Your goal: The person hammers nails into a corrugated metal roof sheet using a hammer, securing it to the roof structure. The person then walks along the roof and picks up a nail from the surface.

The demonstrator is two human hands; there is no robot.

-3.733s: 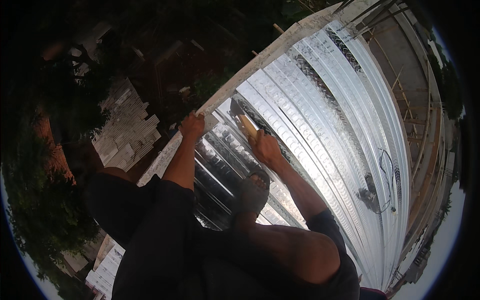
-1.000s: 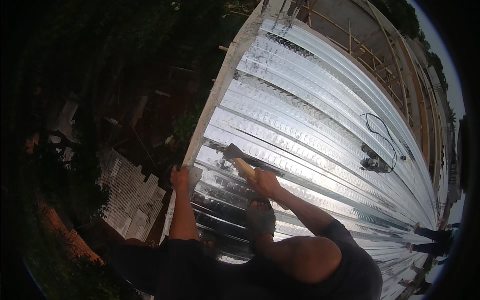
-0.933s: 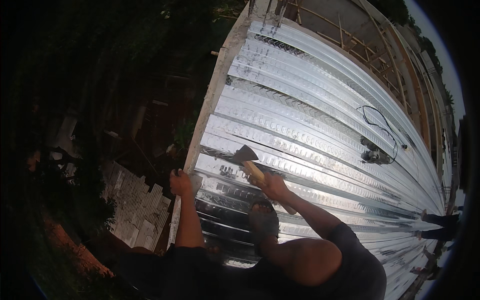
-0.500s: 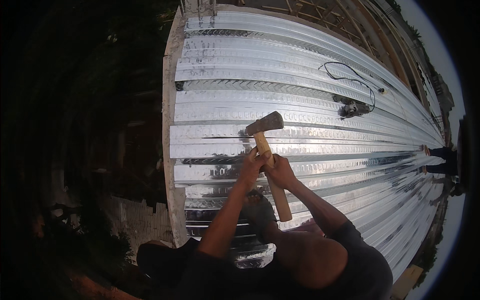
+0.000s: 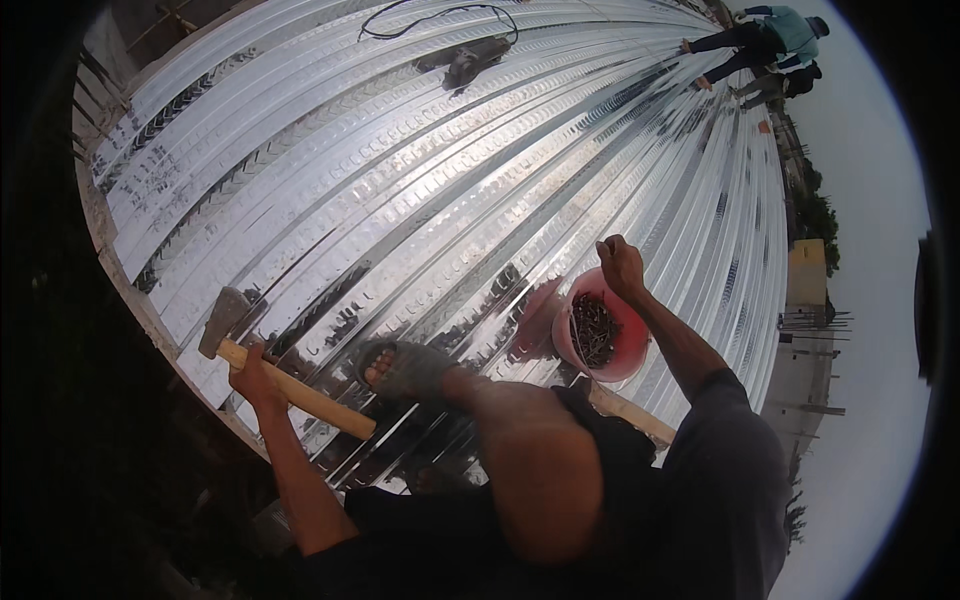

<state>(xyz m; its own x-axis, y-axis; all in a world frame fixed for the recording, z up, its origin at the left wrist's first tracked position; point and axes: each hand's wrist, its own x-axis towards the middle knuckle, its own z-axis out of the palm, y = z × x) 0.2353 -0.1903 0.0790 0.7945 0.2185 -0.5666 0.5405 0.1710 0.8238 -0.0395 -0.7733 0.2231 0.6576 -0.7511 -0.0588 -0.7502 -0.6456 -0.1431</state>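
Note:
My left hand is wrapped around the wooden handle of a sledgehammer, close under its dark, blocky metal head. The handle slants down to the right past my fingers. My right hand is closed over the far rim of a pink bucket; whatever its fingers grip is hidden. Many dark nails lie inside the bucket, which stands on shiny ribbed metal decking right of my sandalled foot.
An angle grinder with a black cord lies farther off on the decking. Two people bend at the far right end. A wooden board lies near my knee. The decking's edge drops off at left.
My right hand has let go of the hammer handle and moved right to the bucket. My left hand has carried the hammer left and nearer. The view has turned, bringing the bucket into sight.

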